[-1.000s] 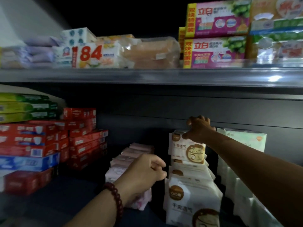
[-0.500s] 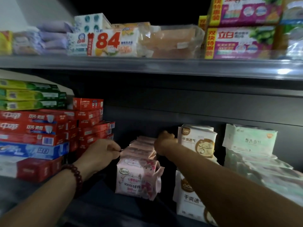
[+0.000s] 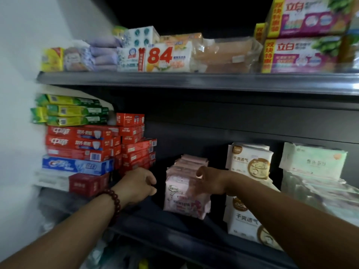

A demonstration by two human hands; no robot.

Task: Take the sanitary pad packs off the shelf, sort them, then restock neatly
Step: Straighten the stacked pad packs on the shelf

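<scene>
Dark shelf [image 3: 174, 226] is taking up the whole view, both arms reaching in over its front edge. Soap packs [image 3: 303, 55] are sitting on the upper board [image 3: 194, 82], well above both hands. Toothpaste boxes [image 3: 81, 144] are stacking up just left of and behind the left hand [image 3: 138, 186], red ones mostly, green on top, one blue. Pale green pad packs [image 3: 314, 162] are lying far to the right of the right hand [image 3: 212, 182], partly blurred. White pad packs [image 3: 248, 162] are standing in a row just right of the right hand, forearm crossing over the front ones. Pink pad packs [image 3: 180, 199] are standing upright in a row between the two hands. Right hand is curling onto the front pink pack's upper right corner, touching it, fingers blurred, cannot tell if the grip is closed. Left hand is hovering just left of the pink row, not touching, fingers loosely curled, holding nothing. Bead bracelet [image 3: 114, 202] is sitting on the left wrist
</scene>
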